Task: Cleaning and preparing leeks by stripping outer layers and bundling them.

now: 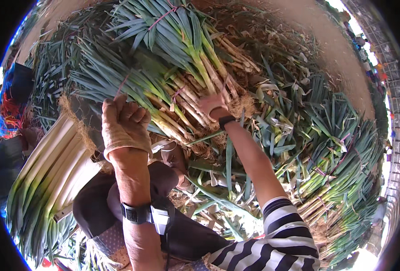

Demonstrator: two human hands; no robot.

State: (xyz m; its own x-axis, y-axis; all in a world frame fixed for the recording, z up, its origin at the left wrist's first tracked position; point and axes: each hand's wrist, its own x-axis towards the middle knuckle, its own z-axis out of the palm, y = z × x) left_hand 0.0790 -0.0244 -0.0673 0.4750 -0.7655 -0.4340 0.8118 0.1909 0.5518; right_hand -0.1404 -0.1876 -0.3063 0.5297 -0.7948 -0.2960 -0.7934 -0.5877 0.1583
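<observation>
My left hand, in a pale work glove, is raised in the middle left with its fingers curled in. Just beyond its fingertips a thin pink tie runs across the green leaves; whether the fingers hold it is unclear. My right hand, in a light glove, is closed at the white stalks near the root end of the upper bundle of leeks; its fingertips are partly hidden. Under and beside it lies a second bundle of leeks, roots toward me.
More leeks with thick white stalks lie at the left, by a frayed fibre edge. Tied leek bundles are piled at the right. Loose leaves and trimmings cover the ground between. Bare earth shows at the far right.
</observation>
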